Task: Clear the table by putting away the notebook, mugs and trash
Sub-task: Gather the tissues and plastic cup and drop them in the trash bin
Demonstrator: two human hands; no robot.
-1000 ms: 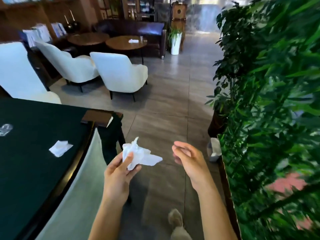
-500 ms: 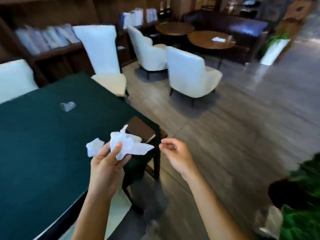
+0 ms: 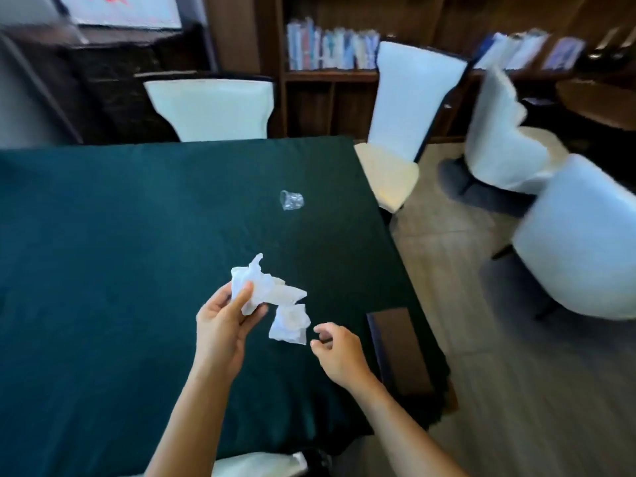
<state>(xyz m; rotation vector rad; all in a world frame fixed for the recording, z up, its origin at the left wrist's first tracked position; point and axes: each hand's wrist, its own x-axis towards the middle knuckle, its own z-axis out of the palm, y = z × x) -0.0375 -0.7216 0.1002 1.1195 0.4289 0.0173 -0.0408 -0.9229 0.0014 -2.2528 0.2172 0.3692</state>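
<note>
trash is what remains on the green table [image 3: 103, 253]; in the head view, the only view, the left hand [image 3: 220, 332] holds a crumpled white tissue [image 3: 261, 287] above the cloth, thumb pressed across it against the fingers; a second crumpled tissue [image 3: 289, 323] lies on the table just beside the right hand [image 3: 339, 352], whose fingers are loosely curled and hold nothing; the tissues look feather-light, soft and easily crushed, so a plain pinch anywhere on the wad should lift one, though a loose flap may tear or trail; farther back a clear plastic cup [image 3: 292, 200] lies on its side, thin, light and probably crackly, best taken around its wall; no notebook or mug shows; a brown stool [image 3: 395, 349] stands at the table's near right corner and white chairs [image 3: 406, 108] ring the far edge, none blocking the reach.
</note>
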